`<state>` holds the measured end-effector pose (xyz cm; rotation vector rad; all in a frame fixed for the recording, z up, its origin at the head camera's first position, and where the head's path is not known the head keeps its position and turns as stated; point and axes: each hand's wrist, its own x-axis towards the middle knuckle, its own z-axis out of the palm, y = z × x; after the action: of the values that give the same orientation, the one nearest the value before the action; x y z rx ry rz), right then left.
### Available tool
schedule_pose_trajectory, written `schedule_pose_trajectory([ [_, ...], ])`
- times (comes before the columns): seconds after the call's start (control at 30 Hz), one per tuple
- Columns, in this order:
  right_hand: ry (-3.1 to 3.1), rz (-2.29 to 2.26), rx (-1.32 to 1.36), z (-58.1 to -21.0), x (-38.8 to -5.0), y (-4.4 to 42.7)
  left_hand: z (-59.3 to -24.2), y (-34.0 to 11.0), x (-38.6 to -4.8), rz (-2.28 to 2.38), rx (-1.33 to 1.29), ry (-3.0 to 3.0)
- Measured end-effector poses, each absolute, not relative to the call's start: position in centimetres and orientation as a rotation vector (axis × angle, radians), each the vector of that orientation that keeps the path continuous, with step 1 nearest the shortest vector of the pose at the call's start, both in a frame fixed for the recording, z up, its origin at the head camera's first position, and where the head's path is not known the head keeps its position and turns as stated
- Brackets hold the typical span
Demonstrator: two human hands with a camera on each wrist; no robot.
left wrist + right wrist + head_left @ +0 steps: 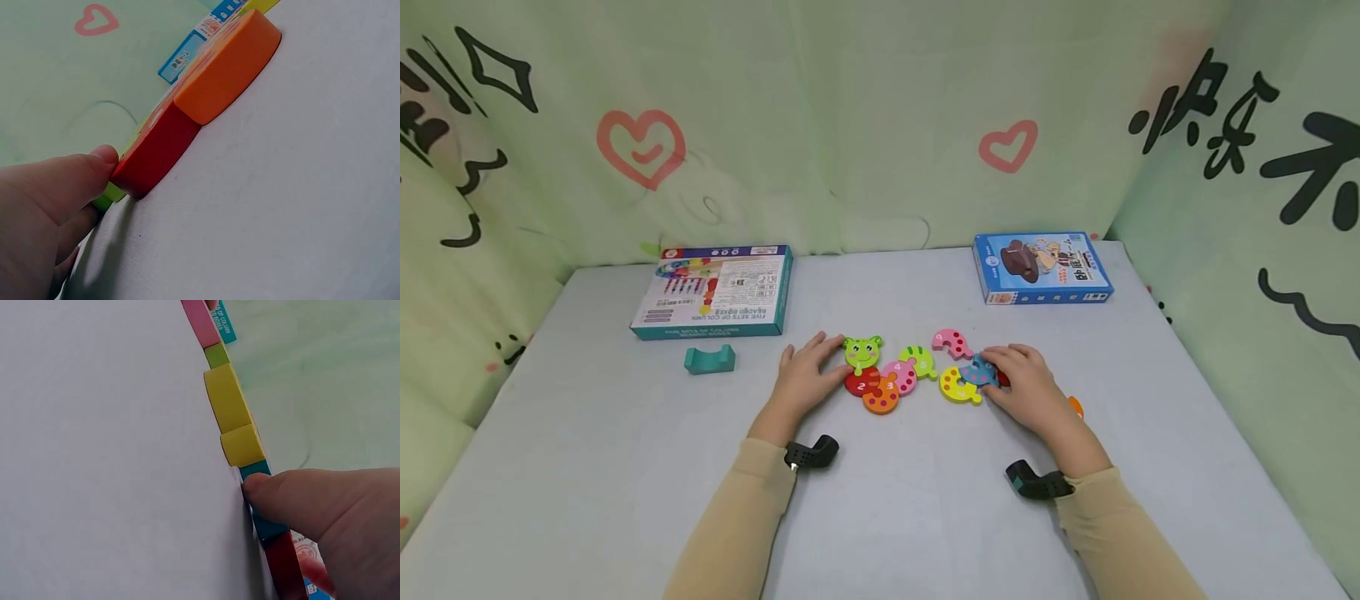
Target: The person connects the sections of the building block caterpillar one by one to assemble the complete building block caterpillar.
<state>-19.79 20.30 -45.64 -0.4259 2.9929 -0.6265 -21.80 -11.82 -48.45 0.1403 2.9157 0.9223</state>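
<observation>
A green caterpillar-head puzzle piece with a smiling face joins a red piece marked 2. My left hand lies at their left side, fingers spread; in the left wrist view its thumb touches the edge by the red and green pieces. Beside the red one are an orange piece, a pink piece and a striped green piece. My right hand pinches a blue piece against a yellow piece. A dark red piece sits partly hidden under that hand.
A loose pink piece lies behind the yellow one. Part of another orange piece shows right of my right wrist. At the back stand a white and teal box and a blue box. A teal block lies at left.
</observation>
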Motion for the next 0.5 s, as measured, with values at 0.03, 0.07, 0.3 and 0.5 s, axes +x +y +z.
schedule_pose_trajectory([
  [0.03, 2.99, -0.627, -0.426, -45.74, -19.85, 20.34, -48.42, -11.81, -21.82, 0.922, 0.141, 2.914],
  [0.07, 2.984, -0.631, -0.426, -45.81, -19.89, 20.35, -48.38, -11.81, -21.84, 0.922, 0.14, 2.913],
  [0.3, 2.958, -0.647, -0.427, -46.2, -20.34, 20.25, -48.26, -11.83, -21.78, 0.925, 0.13, 2.909],
  [0.5, 2.986, -0.678, -0.409, -45.58, -20.19, 20.1, -48.27, -11.77, -21.82, 0.924, 0.128, 2.909],
])
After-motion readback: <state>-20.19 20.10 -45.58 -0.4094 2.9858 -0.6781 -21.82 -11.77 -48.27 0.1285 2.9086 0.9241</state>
